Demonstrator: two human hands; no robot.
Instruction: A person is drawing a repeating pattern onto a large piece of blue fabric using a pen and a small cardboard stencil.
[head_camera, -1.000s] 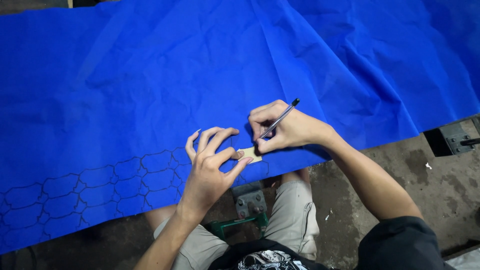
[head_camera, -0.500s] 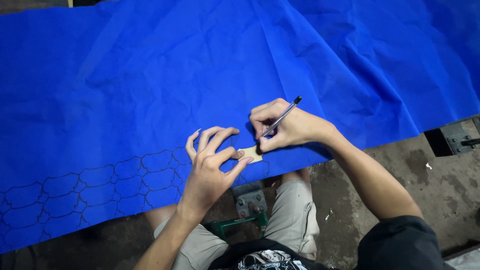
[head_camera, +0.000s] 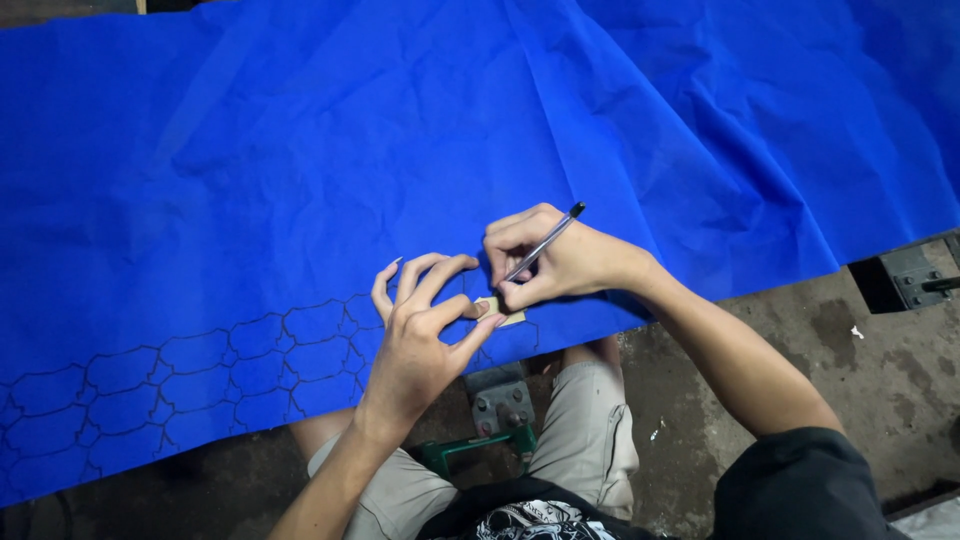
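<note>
In right hand, pen tip-down, cap up-right

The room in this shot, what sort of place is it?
Probably a small sewing or craft workshop: a stained concrete floor, a big blue fabric sheet marked with rows of traced outlines, and the hands tracing a small template with a pen.

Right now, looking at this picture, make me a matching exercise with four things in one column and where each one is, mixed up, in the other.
Things:
1. pen
2. small tan template
3. blue fabric
4. green metal tool

Places:
A. on the floor between the person's knees
B. spread wide, with drawn outlines along its lower left edge
C. gripped in the right hand
D. pressed onto the fabric under the left hand fingers

Pairs: 1-C, 2-D, 3-B, 4-A
</note>
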